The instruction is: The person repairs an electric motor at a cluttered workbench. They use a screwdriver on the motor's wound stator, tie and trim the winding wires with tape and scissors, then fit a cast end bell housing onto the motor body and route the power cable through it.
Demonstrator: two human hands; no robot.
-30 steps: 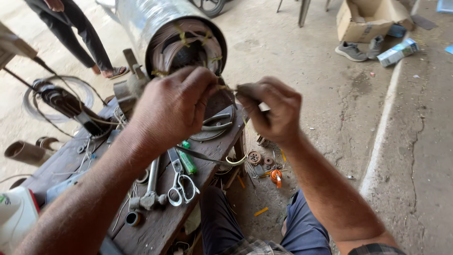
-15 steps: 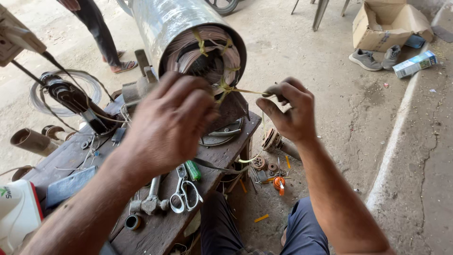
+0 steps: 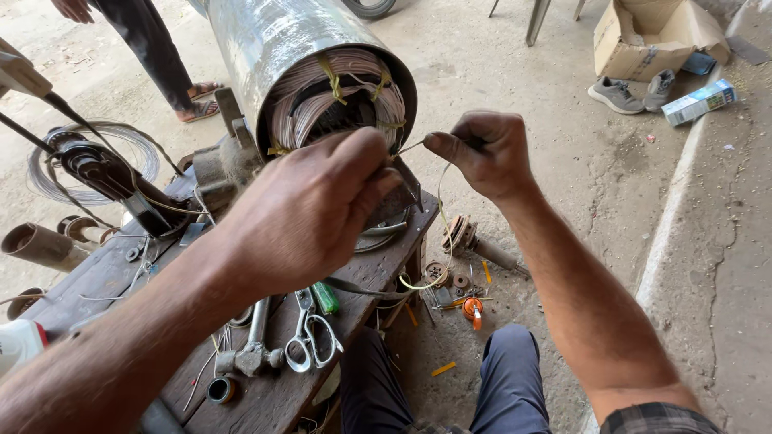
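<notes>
thin yellow cord, taut at copper winding

The scene is lit brightly and evenly by soft daylight; shadows are kept faint. Mild glare is seen on the metal cylinder toward twelve o'clock. Focus is held sharp at the centre, while slight wide-angle stretching is noticed toward seven o'clock.

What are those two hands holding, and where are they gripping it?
The right hand pinches a thin yellow cord near its upper end, the rest dangling below. The left hand is at the motor's copper winding; what its fingertips grip cannot be told.
</notes>
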